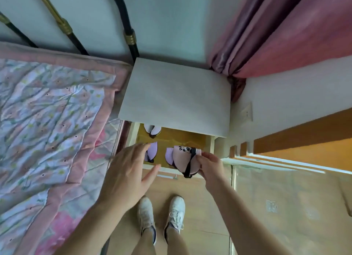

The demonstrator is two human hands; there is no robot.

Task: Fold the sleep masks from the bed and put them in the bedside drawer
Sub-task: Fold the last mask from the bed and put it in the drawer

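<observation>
- The bedside drawer (pixel 207 140) stands pulled open under the white top of the bedside cabinet (pixel 175 96), and folded masks already lie on its yellow-brown floor: one at the back left corner (pixel 153 130), partly under the cabinet top; one near the front left corner (pixel 152 151), half hidden by the left hand; one just front of centre (pixel 169 155).
- A fourth, the folded pink mask (pixel 185 160), is held at the drawer's front right, over the front edge, overlapping the centre one. Whether it already rests on the drawer floor I cannot tell.
- The right hand (pixel 210 164) pinches this mask at its right side, fingers closed on the fabric.
- The left hand (pixel 131 171) is spread open and holds nothing, hovering over the drawer's front left corner.
- No mask shows on the visible part of the bed (pixel 53 110); its quilt lies bare there, so the task seems close to finished, with the release and perhaps shutting the drawer left.
- The held mask is pale pink, folded in half to a rounded lobe, a small cartoon face printed near its top, with its black elastic strap (pixel 191 164) running down across it and looping below the lower edge.
</observation>
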